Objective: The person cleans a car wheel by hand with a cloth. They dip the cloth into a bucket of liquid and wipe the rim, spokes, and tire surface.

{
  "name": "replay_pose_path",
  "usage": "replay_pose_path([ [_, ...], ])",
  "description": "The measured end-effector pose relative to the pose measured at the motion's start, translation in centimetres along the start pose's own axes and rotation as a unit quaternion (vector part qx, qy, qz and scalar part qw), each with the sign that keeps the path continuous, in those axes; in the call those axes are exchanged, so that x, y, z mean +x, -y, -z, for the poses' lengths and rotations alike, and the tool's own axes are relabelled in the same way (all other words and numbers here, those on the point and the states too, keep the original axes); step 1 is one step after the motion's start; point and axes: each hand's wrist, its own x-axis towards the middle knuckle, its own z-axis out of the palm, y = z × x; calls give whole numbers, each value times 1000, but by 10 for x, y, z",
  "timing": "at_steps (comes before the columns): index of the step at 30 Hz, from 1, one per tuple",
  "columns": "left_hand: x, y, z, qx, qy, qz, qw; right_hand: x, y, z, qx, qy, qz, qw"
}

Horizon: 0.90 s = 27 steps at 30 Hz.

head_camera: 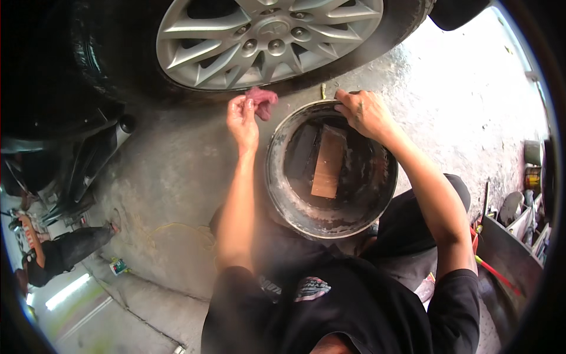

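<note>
My left hand (242, 116) pinches a crumpled pink cloth (264, 101) between thumb and fingers, just below the silver alloy wheel (272, 33) of a vehicle. To its right is a round, dark, worn basin (283, 190), its inside wet-looking. My right hand (360, 110) is at the basin's far rim, thumb inside and fingers over the edge; whether a small dark thing is also under the fingertips cannot be told. A flat brown rectangular block (328, 163) lies in the basin, beside a darker flat piece (302, 148).
The vehicle's black tyre (132, 66) stands at the top. A metal tray with tools (508, 243) is at the lower right, a red and yellow rod (497, 274) beside it. Another person (66, 252) is at the far left. A thin yellow cord (177, 225) lies on the concrete floor.
</note>
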Motion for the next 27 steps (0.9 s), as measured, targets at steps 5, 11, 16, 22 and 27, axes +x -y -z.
replay_pose_path([
  [5, 30, 29, -38, 585, 86, -239, 771, -2, 1, 6, 45, -6, -22, 999],
  [11, 96, 29, -48, 652, 189, -25, 734, 8, -2, 3, 45, 53, -39, 997],
  [16, 101, 42, -44, 647, 148, -140, 735, 7, -3, 7, 68, 38, -25, 997],
  [22, 50, 40, -9, 674, 169, -213, 687, 7, -7, 9, 42, 33, -47, 997],
  [27, 69, 45, -3, 541, 119, -302, 776, 13, 3, 4, 52, 27, -27, 998],
])
